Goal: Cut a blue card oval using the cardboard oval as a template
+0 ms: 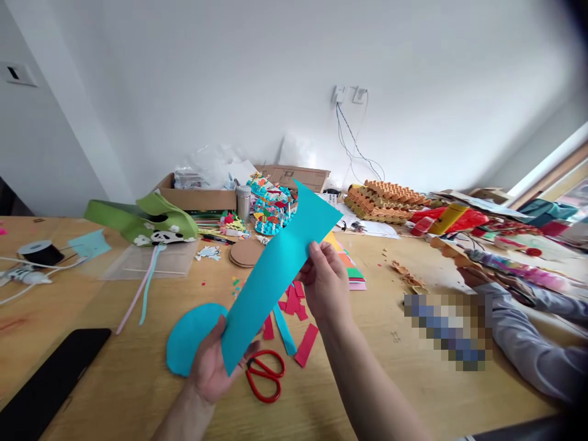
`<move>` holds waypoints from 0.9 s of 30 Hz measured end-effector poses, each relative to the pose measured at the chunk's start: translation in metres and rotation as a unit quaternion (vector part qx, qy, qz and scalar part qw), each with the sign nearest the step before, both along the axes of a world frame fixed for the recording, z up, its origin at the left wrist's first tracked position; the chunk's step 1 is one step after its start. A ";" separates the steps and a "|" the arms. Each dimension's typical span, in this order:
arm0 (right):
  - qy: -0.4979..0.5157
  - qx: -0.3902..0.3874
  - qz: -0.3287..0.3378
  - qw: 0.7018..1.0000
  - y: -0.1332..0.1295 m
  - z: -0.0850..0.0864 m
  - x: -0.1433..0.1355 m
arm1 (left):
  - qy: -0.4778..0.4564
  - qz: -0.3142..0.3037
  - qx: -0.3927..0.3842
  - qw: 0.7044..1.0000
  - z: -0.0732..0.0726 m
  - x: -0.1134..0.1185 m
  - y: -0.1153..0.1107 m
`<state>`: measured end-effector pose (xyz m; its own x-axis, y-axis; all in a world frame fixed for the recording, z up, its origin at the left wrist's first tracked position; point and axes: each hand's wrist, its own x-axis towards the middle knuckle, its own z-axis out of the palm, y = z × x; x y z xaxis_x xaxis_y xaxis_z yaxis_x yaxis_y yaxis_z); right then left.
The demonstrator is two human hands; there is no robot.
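Note:
A strip of blue paper (271, 269), cut with a curved upper edge, is held up slantwise between both hands. My left hand (215, 361) grips its lower end, thumb in front and the other fingers partly hidden behind. My right hand (328, 282) pinches the strip's right edge near the wider top. Below the paper lie red-handled scissors (266, 373), their blades hidden. A blue rounded piece (195, 337) rests just left of my left hand. Red paper scraps (306, 345) and a narrow blue strip (285, 331) lie under and beside the held paper.
At left are a black phone-like slab (50, 383) and a green felt bag (142, 223) with a panda. Behind stand a cardboard box (197, 199), decorated blue layers (271, 211) and egg trays (386, 199). Another person's sleeve (528, 349) reaches in from the right.

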<state>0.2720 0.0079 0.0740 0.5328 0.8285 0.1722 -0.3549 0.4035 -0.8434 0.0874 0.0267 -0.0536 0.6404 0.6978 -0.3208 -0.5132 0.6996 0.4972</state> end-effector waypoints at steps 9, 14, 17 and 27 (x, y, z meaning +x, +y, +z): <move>-0.106 -0.037 0.057 0.992 -0.018 -0.052 0.004 | 0.142 0.140 0.057 0.978 0.033 -0.041 0.037; -0.132 -0.015 0.070 0.989 -0.019 -0.065 0.007 | 0.114 0.202 0.032 0.972 0.035 -0.044 0.042; -0.147 -0.008 0.064 0.987 -0.017 -0.068 0.009 | 0.122 0.235 0.073 0.962 0.036 -0.040 0.048; -0.092 -0.241 0.092 0.962 0.011 -0.135 0.009 | 0.247 0.214 0.177 0.928 -0.016 -0.032 0.069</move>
